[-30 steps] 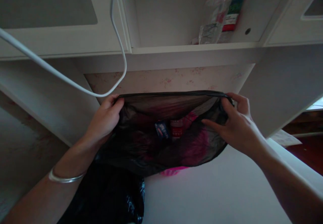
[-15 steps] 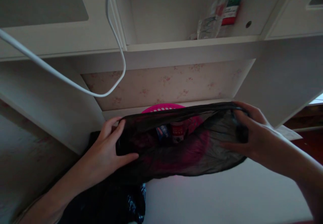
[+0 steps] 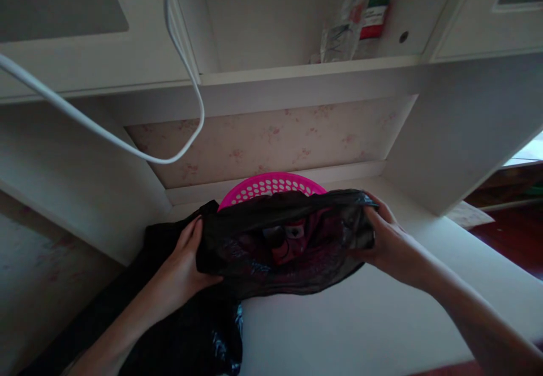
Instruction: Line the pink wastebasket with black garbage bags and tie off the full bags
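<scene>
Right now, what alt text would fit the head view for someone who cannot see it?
Two bare hands, left hand and right hand, grip the opposite ends of a thin black plastic bag over a white desk, with a pink perforated basket just behind it. Through the bag small items show dimly; a white cable hangs at upper left.

black bag (image 3: pixel 288 240) lowered | mouth narrowed | pink basket (image 3: pixel 271 185) rim uncovered
</scene>
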Demonstrator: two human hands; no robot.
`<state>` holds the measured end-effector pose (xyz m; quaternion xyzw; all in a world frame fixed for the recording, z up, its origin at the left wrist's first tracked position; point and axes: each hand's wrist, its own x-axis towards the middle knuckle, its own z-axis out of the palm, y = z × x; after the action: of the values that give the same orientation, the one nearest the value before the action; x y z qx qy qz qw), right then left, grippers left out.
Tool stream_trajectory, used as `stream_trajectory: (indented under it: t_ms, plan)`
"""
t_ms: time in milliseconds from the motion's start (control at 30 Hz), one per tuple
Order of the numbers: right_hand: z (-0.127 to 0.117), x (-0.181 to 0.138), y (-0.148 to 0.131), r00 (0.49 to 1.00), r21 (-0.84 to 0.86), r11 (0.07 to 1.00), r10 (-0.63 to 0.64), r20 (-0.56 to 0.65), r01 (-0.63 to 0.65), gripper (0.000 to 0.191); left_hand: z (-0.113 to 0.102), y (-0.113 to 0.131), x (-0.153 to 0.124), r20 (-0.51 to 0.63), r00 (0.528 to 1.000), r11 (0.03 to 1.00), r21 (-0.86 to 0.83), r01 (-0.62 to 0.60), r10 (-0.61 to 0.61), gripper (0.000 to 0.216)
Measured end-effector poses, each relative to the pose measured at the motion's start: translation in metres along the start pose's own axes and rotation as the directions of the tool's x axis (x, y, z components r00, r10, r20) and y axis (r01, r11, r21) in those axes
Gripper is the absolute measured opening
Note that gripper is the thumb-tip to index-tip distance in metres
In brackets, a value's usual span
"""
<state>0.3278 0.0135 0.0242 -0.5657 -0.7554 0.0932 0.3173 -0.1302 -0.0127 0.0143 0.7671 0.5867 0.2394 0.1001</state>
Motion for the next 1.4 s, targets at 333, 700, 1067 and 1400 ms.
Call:
stream_trajectory:
  t_ms: [333,700,1067,1400]
  plan:
    - [0.004,0.086,-0.001,0.933,0.350,0.935,-0.171,0.316,0.053,0.044,-0.047,0.003,0.069,0.456,0.890,0.699,-0.644,0.311,0.024,0.062]
    - [-0.018,0.097,0.002,0.979,0.371,0.918,-0.071,-0.190,0.138,0.027,-0.019,0.024,0.085,-0.324,0.918,0.884,-0.465,0.055,-0.228,0.070]
    - [0.022,0.148,-0.010,0.995,0.192,0.978,-0.090,0.051,0.079,0.017,-0.026,0.029,0.138,-0.007,0.991,0.900,-0.421,0.115,-0.130,0.024]
    - [0.070,0.197,0.012,0.964,0.516,0.816,0.196,0.180,-0.262,0.020,0.008,0.011,0.192,0.209,0.886,0.457,-0.794,0.400,-0.413,0.036]
